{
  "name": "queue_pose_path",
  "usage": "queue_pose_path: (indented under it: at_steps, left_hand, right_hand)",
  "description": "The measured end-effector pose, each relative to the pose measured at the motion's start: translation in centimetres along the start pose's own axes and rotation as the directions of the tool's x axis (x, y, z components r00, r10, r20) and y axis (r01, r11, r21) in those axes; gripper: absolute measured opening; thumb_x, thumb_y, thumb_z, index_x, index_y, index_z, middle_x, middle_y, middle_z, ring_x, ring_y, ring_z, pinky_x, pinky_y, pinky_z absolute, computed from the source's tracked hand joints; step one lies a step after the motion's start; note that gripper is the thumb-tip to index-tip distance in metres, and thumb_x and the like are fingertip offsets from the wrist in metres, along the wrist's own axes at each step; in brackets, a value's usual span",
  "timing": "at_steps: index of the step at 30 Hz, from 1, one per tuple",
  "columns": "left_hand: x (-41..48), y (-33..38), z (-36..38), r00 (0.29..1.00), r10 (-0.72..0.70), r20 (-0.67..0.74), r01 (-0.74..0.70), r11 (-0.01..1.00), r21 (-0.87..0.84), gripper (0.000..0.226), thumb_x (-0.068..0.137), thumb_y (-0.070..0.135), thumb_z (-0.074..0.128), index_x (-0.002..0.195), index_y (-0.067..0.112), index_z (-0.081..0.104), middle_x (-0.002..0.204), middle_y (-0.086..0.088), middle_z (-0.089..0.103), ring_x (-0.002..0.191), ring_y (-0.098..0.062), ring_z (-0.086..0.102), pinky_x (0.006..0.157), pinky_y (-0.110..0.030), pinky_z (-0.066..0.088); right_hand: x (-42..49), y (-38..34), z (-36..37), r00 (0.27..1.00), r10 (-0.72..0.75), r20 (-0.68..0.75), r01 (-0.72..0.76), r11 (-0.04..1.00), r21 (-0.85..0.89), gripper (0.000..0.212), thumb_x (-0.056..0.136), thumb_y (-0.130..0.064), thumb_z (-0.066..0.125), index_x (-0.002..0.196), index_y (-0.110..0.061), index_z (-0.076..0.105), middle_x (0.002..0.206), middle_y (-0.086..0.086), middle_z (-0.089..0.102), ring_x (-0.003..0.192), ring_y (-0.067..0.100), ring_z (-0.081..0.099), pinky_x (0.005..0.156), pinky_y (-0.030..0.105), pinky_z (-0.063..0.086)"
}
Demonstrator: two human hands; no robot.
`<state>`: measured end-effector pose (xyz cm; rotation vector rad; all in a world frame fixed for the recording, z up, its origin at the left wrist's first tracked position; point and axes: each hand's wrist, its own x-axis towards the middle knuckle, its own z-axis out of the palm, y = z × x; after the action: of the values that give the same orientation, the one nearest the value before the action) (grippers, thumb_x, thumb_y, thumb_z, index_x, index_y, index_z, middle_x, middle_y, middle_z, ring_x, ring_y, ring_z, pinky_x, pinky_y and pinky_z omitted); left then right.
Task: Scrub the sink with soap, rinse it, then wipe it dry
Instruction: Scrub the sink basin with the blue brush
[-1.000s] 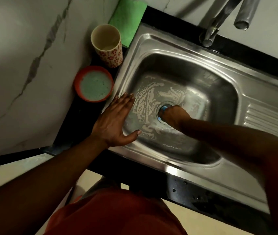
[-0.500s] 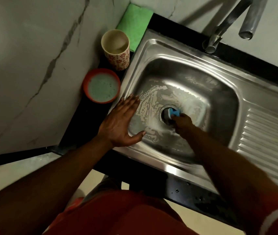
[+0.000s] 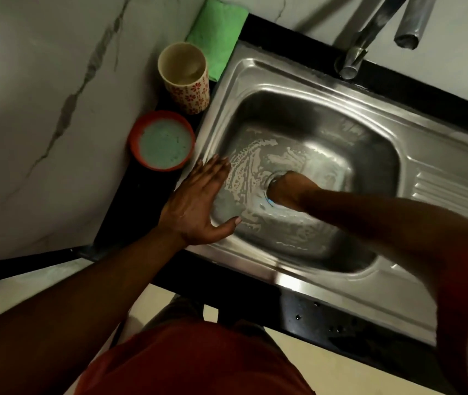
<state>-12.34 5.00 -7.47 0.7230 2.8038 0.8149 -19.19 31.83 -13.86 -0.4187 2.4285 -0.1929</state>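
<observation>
Suds [image 3: 244, 169] streak sink [image 3: 284, 78], left hand [image 3: 195, 206] straight-fingered on its rim, grip of right hand [image 3: 288, 189] clamped on blue scrubber [image 3: 270, 201].

One sink [image 3: 270, 75], one cup [image 3: 191, 95], one bowl [image 3: 133, 143]

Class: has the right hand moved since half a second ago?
Yes. The right hand, gripping the blue scrubber, has slid leftwards from beside the drain onto it, covering most of it.

Left hand [image 3: 195, 206] lay flat, its 4 fingers straight and together, thumb splayed away from them. Right hand [image 3: 287, 189] was curled knuckles-up, fingertips hidden, gripping a blue scrubber [image 3: 270, 201] showing just beneath the fingers. Both forearms were extended.
</observation>
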Motion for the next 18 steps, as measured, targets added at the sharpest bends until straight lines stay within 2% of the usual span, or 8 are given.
queue_pose_path:
  at_steps: [2,5,8,10,12,15,17,18]
  left_hand:
    - [0.0,-0.1,0.1,1.0,0.009,-0.011,-0.009,1.0,-0.004,0.106,0.086,0.064,0.061,0.163,0.001,0.025,0.171,-0.013,0.023,0.161,-0.024,0.012,0.128,-0.051,0.019]
    - [-0.1,-0.4,0.2,1.0,0.015,-0.026,-0.015,1.0,-0.01,0.105,0.086,0.063,0.063,0.162,0.001,0.026,0.171,-0.013,0.024,0.161,-0.024,0.014,0.128,-0.051,0.02]
    - [-0.2,-0.4,0.2,0.999,0.023,-0.031,-0.023,1.0,-0.019,0.105,0.085,0.062,0.064,0.162,0.001,0.027,0.171,-0.013,0.025,0.161,-0.025,0.015,0.129,-0.05,0.019]
    - [-0.3,-0.2,0.0,1.0,0.018,-0.012,-0.018,1.0,-0.022,0.105,0.085,0.062,0.064,0.162,0.001,0.026,0.171,-0.013,0.025,0.161,-0.025,0.015,0.129,-0.049,0.018]
    - [-0.3,0.0,-0.1,1.0,0.002,-0.006,-0.002,1.0,-0.021,0.105,0.086,0.062,0.062,0.162,0.0,0.026,0.171,-0.013,0.024,0.161,-0.025,0.014,0.13,-0.049,0.017]
    - [-0.3,0.2,-0.4,1.0,0.005,-0.016,-0.005,1.0,-0.025,0.105,0.086,0.063,0.061,0.162,-0.001,0.026,0.171,-0.014,0.024,0.161,-0.026,0.015,0.129,-0.05,0.019]
    - [-0.2,0.2,-0.4,1.0,0.003,-0.014,-0.003,0.999,-0.036,0.105,0.086,0.063,0.061,0.162,-0.001,0.026,0.171,-0.015,0.024,0.161,-0.026,0.015,0.128,-0.051,0.019]
    - [-0.2,0.2,-0.4,1.0,0.001,-0.013,-0.002,0.999,-0.035,0.106,0.086,0.063,0.061,0.162,-0.001,0.026,0.171,-0.015,0.024,0.161,-0.026,0.015,0.128,-0.051,0.019]
  right_hand:
    - [-0.5,1.6,-0.9,0.996,0.019,0.088,-0.007,0.99,-0.141,0.037,0.102,-0.031,0.048,0.121,-0.005,0.066,0.114,0.021,0.067,0.102,0.035,0.064,0.085,0.042,0.051]
    - [-1.0,2.7,-0.4,0.986,0.154,-0.06,-0.164,0.951,-0.261,0.038,0.103,-0.048,0.042,0.129,-0.027,0.062,0.108,0.006,0.069,0.094,0.025,0.066,0.073,0.03,0.041]
    - [-1.2,1.6,-0.5,0.943,0.315,-0.105,-0.326,0.937,-0.122,0.038,0.096,-0.045,0.06,0.13,-0.028,0.061,0.117,0.006,0.068,0.103,0.028,0.066,0.079,0.035,0.049]
    - [-0.6,2.5,-1.3,0.9,0.43,0.071,-0.435,0.897,0.086,0.043,0.09,-0.039,0.071,0.126,-0.017,0.063,0.112,0.009,0.068,0.096,0.027,0.067,0.081,0.036,0.055]
    - [-0.2,3.1,-2.8,0.847,0.445,0.291,-0.518,0.816,0.258,0.036,0.091,-0.029,0.073,0.116,-0.004,0.066,0.091,0.012,0.066,0.069,0.022,0.063,0.059,0.029,0.052]
    - [-0.8,2.9,-1.9,0.769,0.481,0.422,-0.634,0.482,0.605,0.013,0.094,-0.012,0.068,0.099,0.0,0.065,0.084,0.014,0.056,0.055,0.016,0.052,0.048,0.024,0.042]
    - [-0.9,1.7,0.6,0.747,0.552,0.37,-0.489,0.08,0.869,0.008,0.097,-0.006,0.064,0.103,-0.002,0.065,0.101,0.014,0.059,0.07,0.018,0.061,0.049,0.016,0.049]
    - [-0.9,0.7,1.8,0.724,0.598,0.344,-0.333,-0.134,0.933,0.022,0.097,-0.005,0.063,0.118,0.002,0.063,0.112,0.015,0.06,0.086,0.024,0.062,0.064,0.016,0.055]
